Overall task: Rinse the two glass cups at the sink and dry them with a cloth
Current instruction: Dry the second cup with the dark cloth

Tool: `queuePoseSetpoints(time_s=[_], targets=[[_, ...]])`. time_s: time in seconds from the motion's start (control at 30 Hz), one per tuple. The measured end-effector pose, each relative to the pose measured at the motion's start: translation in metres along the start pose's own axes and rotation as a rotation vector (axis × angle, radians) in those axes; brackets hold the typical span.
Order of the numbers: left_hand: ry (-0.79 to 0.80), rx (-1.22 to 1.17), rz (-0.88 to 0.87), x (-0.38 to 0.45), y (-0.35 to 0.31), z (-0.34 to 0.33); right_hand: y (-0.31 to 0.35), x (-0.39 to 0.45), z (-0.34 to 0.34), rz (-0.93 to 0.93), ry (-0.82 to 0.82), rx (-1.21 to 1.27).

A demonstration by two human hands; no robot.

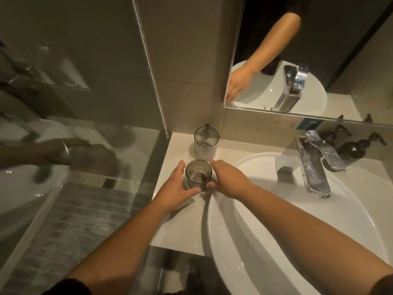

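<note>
Glass cup (198, 174) stands upright on the counter (180, 220), left of the sink (276, 231), cradled between both hands. Left hand (176, 188) curls round its left side, right hand (228, 180) its right; second cup (206, 142) waits just beyond.

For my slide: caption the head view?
Both hands cup the near glass beside the sink.

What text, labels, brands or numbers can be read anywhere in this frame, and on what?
None can be read.
Blue sticker on the wall under the mirror: a pale mark, too blurred to read.
Faint reddish marks on the wall tile beside it: illegible.
Near glass cup, far glass cup, faucet: no visible print.
</note>
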State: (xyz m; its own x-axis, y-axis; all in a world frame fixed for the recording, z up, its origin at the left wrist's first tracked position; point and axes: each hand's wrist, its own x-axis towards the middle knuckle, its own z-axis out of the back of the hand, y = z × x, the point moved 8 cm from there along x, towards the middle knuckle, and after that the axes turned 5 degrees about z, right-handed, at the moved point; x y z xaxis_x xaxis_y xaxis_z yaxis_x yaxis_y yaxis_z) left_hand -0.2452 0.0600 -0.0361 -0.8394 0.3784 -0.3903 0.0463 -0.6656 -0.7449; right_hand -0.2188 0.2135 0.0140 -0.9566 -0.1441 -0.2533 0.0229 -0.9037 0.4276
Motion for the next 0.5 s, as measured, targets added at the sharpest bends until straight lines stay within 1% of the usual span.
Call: queuePoseSetpoints(time_s=[0.2,0.3,0.43,0.5], targets=[[0.028,0.036,0.015,0.014,-0.004,0.000,0.000,0.010,-0.005,0.002,-0.011,0.002],[0.019,-0.026,0.002,0.017,-0.006,0.001,0.000,0.011,-0.002,-0.006,-0.041,0.078],[-0.018,-0.162,-0.058,0.012,-0.020,0.012,0.002,0.001,0.019,0.021,-0.150,0.201],[-0.012,-0.184,-0.109,0.007,-0.034,0.018,0.007,-0.011,0.037,0.051,-0.212,0.242]])
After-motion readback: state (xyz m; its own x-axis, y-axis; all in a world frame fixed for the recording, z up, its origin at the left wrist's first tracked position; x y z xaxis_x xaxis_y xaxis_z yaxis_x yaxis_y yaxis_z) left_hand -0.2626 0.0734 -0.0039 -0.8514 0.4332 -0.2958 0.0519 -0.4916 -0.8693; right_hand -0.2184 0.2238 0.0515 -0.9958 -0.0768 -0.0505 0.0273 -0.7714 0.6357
